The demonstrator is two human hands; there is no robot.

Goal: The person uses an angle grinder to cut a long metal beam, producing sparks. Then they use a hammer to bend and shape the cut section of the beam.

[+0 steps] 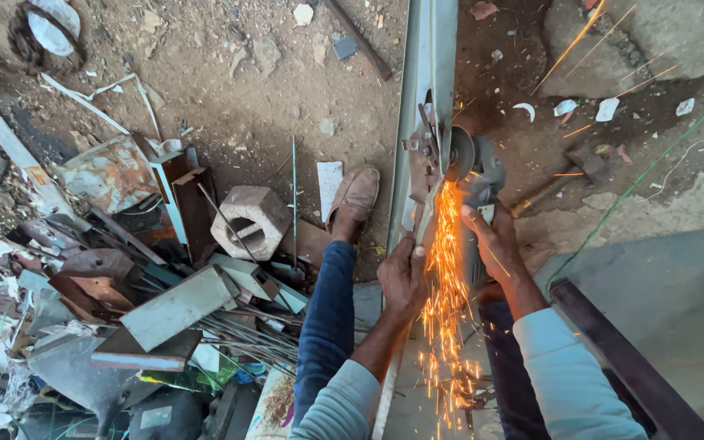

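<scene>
Angle grinder (473,171) sits centre-right of the frame, upper half, disc edge-on against a long grey metal channel (427,65) that runs from top centre down to the bottom edge. Orange sparks (445,269) stream from the contact point straight down the frame, between the two forearms; a few stray streaks fly to the upper right.

Right hand (492,240) wraps the grinder body from below, fingers curled tight around it, thumb side toward the disc. Left hand (402,277) grips the channel edge just below the cut, fingers closed over the metal, knuckles up, touching it. The two hands are near each other, spark stream between them.

Both sleeves are light grey-blue. Left leg in blue trousers (327,318) runs up the centre of the frame, brown shoe (355,198) planted on the dirt just left of the channel.

Lower left: pile of scrap metal (156,301), flat plates, offcuts, thin rods, rusty sheet. A hollow concrete block (251,220) lies at the pile's upper right edge, near the shoe. Dark steel bar (621,350) runs diagonally at lower right, beside the right sleeve. Thin green wire (637,183) crosses the ground at right. Dirt ground with stones and paper scraps across the top.
</scene>
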